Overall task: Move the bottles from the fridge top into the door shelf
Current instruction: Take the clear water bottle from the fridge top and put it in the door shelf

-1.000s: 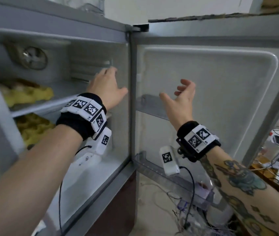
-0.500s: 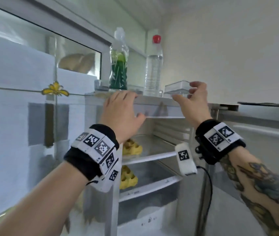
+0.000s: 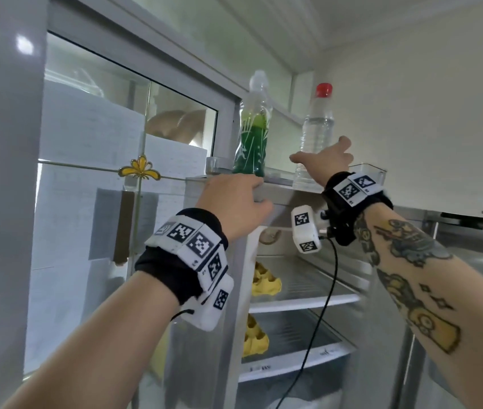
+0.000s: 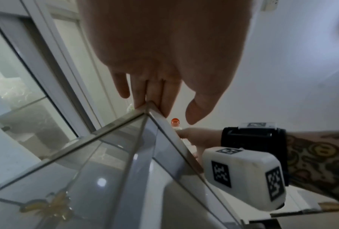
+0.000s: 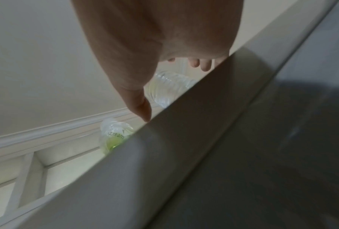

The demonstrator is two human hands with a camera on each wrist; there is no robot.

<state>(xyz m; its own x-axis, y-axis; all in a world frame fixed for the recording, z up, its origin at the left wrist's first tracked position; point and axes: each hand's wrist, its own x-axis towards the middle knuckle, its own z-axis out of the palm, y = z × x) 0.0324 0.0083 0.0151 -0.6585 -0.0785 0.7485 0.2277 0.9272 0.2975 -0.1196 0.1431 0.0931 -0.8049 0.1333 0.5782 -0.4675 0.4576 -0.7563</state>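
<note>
Both bottles stand near the front edge of the fridge top (image 3: 278,188). The right hand (image 3: 327,162), grip spread, reaches the clear bottle (image 3: 315,134), perhaps not touching; a hasty grasp could topple it. The left hand (image 3: 234,199) rests flat on the front edge below the green bottle (image 3: 252,137).

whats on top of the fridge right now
A green bottle and a clear bottle with a red cap stand upright there, with a clear plastic box to their right. The right hand covers the clear bottle's lower part and some of the box.

Both arms reach upward. The left hand (image 3: 234,199) lies flat, fingers straight; the right hand (image 3: 327,160) is spread wide, thumb out, holding nothing.
</note>
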